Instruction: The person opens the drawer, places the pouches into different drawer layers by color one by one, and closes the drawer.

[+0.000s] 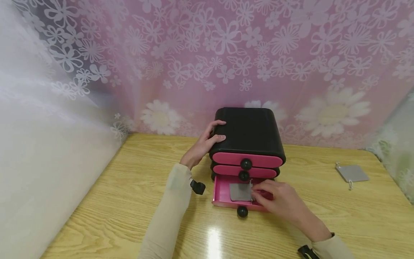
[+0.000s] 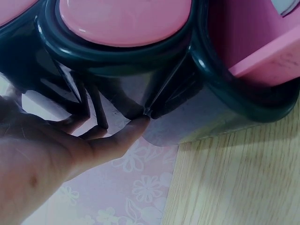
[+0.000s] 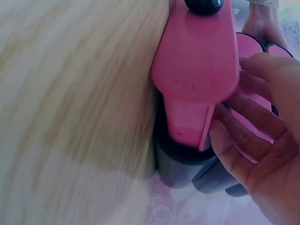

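Observation:
A black unit with pink drawers stands against the back curtain, its bottom drawer pulled out. Inside that drawer lies a small grey drawstring pouch. The thumb and forefinger of my right hand pinch the pouch's right edge, by its cord. From the right wrist view, this hand reaches over the drawer's side, and the pouch is hidden. My left hand rests on the unit's left side and top edge. In the left wrist view its fingers press the glossy side wall.
Another grey drawstring pouch lies on the wooden table to the right. Round black knobs stick out from the drawer fronts. A flowered pink curtain hangs behind, with a white sheet at left.

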Available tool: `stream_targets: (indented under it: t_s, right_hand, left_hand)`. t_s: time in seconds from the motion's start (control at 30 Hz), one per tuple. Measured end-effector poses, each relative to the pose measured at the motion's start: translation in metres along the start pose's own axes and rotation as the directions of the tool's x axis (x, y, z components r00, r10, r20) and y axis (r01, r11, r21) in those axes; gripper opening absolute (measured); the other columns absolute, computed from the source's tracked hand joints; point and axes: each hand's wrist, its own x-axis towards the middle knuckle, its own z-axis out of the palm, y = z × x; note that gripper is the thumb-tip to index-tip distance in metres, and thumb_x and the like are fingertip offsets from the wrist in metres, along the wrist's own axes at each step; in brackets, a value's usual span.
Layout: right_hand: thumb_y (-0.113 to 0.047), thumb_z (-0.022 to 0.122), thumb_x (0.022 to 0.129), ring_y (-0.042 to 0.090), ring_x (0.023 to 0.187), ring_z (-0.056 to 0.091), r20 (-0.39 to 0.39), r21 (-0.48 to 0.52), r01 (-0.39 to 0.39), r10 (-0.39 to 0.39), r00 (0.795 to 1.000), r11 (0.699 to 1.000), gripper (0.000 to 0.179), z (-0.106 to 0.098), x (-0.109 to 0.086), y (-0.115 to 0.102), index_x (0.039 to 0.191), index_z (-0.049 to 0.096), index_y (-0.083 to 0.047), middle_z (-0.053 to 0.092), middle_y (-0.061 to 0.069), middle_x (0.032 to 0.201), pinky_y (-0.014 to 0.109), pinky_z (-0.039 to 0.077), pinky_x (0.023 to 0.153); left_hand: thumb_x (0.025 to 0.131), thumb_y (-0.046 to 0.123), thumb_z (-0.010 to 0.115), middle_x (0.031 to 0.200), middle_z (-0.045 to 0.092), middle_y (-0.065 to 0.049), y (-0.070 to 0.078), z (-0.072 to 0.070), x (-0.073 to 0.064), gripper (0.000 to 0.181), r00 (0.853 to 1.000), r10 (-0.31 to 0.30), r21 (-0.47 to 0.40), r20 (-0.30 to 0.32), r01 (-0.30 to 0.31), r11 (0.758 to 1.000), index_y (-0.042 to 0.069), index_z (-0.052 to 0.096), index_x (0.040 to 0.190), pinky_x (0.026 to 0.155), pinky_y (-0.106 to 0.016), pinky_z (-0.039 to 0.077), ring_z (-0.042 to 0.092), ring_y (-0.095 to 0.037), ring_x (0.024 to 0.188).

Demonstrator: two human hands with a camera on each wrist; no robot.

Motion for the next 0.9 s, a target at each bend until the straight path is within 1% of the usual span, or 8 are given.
stream_targets:
  t_s: [0.07,0.23,0.3,0.4,0.53,0.6,0.73,0.9]
  right_hand:
    - [-0.011,0.090,0.074,0.002,0.070,0.061,-0.014,0.015,-0.008,0.008,1.000,1.000,0.023,-0.004,-0.001,0.002,0.093,0.079,-0.018,0.073,-0.013,0.084,0.022,0.055,0.064]
    - [-0.008,0.089,0.074,0.004,0.072,0.060,-0.054,0.064,-0.020,0.023,0.998,0.998,0.028,-0.016,-0.005,0.009,0.098,0.079,-0.020,0.073,-0.014,0.088,0.017,0.048,0.061]
    - [-0.007,0.089,0.073,0.003,0.074,0.062,-0.077,0.066,-0.020,0.025,0.997,0.998,0.031,-0.022,-0.007,0.012,0.098,0.078,-0.022,0.074,-0.014,0.090,0.014,0.046,0.061]
    - [-0.006,0.090,0.071,0.002,0.077,0.065,-0.117,0.051,-0.019,0.025,0.993,0.999,0.034,-0.029,-0.009,0.016,0.098,0.078,-0.023,0.075,-0.012,0.091,0.011,0.047,0.063]
    - [-0.005,0.091,0.068,-0.004,0.084,0.067,-0.160,0.019,-0.016,0.019,0.987,1.000,0.035,-0.039,-0.012,0.022,0.097,0.079,-0.020,0.076,-0.009,0.092,0.012,0.051,0.066]
    - [-0.005,0.092,0.067,-0.007,0.087,0.066,-0.173,0.007,-0.019,0.020,0.985,1.000,0.036,-0.043,-0.014,0.025,0.098,0.079,-0.018,0.076,-0.008,0.093,0.012,0.052,0.068]
    - [-0.003,0.091,0.065,-0.016,0.092,0.061,-0.205,-0.003,-0.035,0.034,0.978,0.999,0.041,-0.050,-0.019,0.033,0.099,0.079,-0.021,0.077,-0.007,0.093,0.012,0.052,0.073]
    - [0.000,0.090,0.064,-0.021,0.096,0.058,-0.240,0.005,-0.063,0.063,0.969,0.998,0.046,-0.057,-0.028,0.042,0.102,0.079,-0.024,0.076,-0.007,0.095,0.009,0.050,0.074]
  left_hand:
    - [0.101,0.031,0.056,0.155,0.041,-0.003,0.001,0.000,0.000,0.048,1.000,-0.002,-0.009,0.005,0.002,1.000,0.038,0.043,0.147,0.109,-0.047,0.048,0.054,-0.026,0.132]
    - [0.102,0.031,0.056,0.154,0.041,-0.002,0.002,0.000,-0.002,0.048,1.000,-0.004,-0.010,0.005,0.004,1.000,0.038,0.043,0.147,0.109,-0.045,0.049,0.054,-0.025,0.132]
    - [0.102,0.031,0.056,0.154,0.041,-0.002,0.002,0.000,-0.002,0.048,1.000,-0.004,-0.008,0.005,0.004,1.000,0.039,0.043,0.147,0.108,-0.045,0.050,0.055,-0.025,0.131]
    - [0.102,0.030,0.056,0.153,0.042,-0.002,0.002,0.000,-0.002,0.047,1.000,-0.002,-0.011,0.005,0.002,1.000,0.039,0.043,0.147,0.107,-0.043,0.051,0.056,-0.025,0.131]
    - [0.102,0.030,0.056,0.153,0.043,-0.002,0.002,0.000,-0.001,0.047,1.000,-0.002,-0.014,0.004,0.002,1.000,0.038,0.043,0.146,0.108,-0.045,0.050,0.056,-0.026,0.131]
    - [0.102,0.030,0.056,0.155,0.039,0.000,0.001,0.000,-0.001,0.047,1.000,-0.002,-0.001,0.001,0.002,1.000,0.039,0.043,0.146,0.110,-0.046,0.047,0.053,-0.024,0.133]
    - [0.103,0.031,0.056,0.159,0.034,0.002,0.000,0.000,-0.001,0.046,1.000,0.002,0.017,0.000,-0.002,1.000,0.039,0.043,0.147,0.113,-0.050,0.044,0.049,-0.025,0.136]
    - [0.103,0.031,0.056,0.162,0.029,0.005,0.001,0.000,-0.001,0.046,1.000,0.000,0.022,-0.002,0.000,1.000,0.041,0.043,0.146,0.115,-0.052,0.041,0.045,-0.025,0.139]
